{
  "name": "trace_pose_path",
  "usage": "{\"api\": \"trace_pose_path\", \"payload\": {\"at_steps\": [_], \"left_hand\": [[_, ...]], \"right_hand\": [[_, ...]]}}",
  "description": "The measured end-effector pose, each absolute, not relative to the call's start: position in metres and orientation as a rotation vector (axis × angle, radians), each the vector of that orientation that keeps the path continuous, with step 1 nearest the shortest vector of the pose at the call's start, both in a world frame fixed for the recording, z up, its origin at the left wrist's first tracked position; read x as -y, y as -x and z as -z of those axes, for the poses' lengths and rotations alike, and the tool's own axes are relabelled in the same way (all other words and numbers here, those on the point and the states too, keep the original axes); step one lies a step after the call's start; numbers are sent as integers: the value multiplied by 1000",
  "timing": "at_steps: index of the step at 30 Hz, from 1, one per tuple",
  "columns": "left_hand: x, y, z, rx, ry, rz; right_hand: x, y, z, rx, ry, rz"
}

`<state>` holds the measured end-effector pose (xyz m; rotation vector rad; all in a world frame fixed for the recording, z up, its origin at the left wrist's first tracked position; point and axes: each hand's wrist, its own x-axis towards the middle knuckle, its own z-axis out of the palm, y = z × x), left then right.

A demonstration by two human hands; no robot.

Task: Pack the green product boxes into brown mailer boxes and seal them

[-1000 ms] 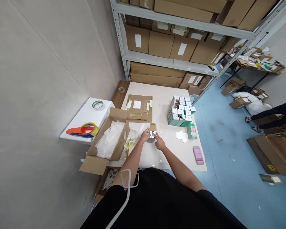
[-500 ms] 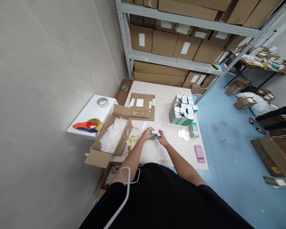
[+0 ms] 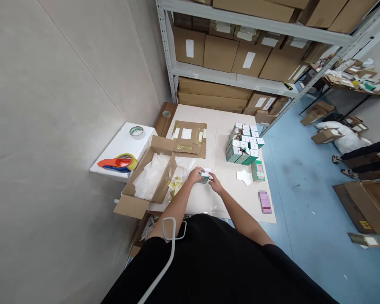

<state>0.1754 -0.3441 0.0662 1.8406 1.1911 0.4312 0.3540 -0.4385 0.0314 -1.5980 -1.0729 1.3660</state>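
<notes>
Both my hands hold one small green and white box (image 3: 205, 175) just above the white table (image 3: 221, 126). My left hand (image 3: 195, 175) grips its left side with curled fingers. My right hand (image 3: 215, 182) pinches its right side near the white top. A stack of several matching green and white boxes (image 3: 243, 144) stands to the upper right, with one more box (image 3: 257, 169) lying beside it and a white paper piece (image 3: 243, 177) next to that.
An open cardboard box (image 3: 145, 179) with white plastic bags sits at the left table edge, gold packets (image 3: 175, 185) beside it. Flattened cardboard (image 3: 190, 139) lies further back. Tape dispenser (image 3: 117, 162) and tape roll (image 3: 136, 131) rest on a white side stand. Shelving (image 3: 228, 76) with cartons stands behind. A person's legs (image 3: 364, 154) show at right.
The small box's brown flap stood open a second ago; now the top is shut and white. My hands stayed at the same spot on the table.
</notes>
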Motion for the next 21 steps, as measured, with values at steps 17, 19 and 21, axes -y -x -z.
{"api": "trace_pose_path", "payload": {"at_steps": [17, 19, 21], "left_hand": [[358, -164, -82, -1231, -1874, -252], [360, -164, -82, -1257, -1894, -239], [363, -166, -81, -1284, -1898, -244]], "right_hand": [[444, -342, -34, 1158, 1660, -1272], [446, -340, -36, 1155, 1697, -1271], [448, -338, -38, 1165, 1726, -1263]]}}
